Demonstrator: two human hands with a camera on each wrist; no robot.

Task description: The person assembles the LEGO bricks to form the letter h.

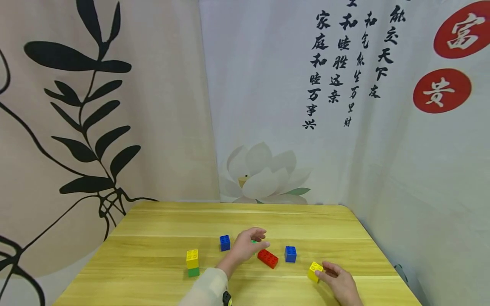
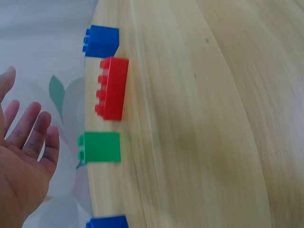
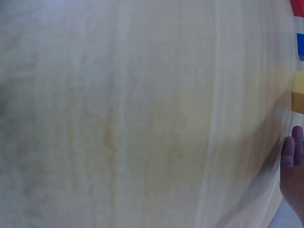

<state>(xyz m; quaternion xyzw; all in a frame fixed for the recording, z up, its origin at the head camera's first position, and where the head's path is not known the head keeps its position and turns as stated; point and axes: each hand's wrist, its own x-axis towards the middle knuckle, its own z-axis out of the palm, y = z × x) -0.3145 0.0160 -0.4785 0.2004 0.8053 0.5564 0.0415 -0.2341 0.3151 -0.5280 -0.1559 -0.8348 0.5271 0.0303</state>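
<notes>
My left hand is raised over the middle of the group of toy bricks, fingers loosely bent and holding nothing. Beneath it a green brick is mostly hidden in the head view but plain in the left wrist view. Just right of that hand lies a long red brick. My right hand is beside a yellow brick, its thumb overlapping the brick in the head view. From the right wrist, a gap shows between the fingertips and that yellow brick.
One blue brick stands between the red and yellow bricks, another blue brick left of my left hand. Farther left, a yellow brick sits with a green brick below it. A printed curtain hangs behind the wooden table.
</notes>
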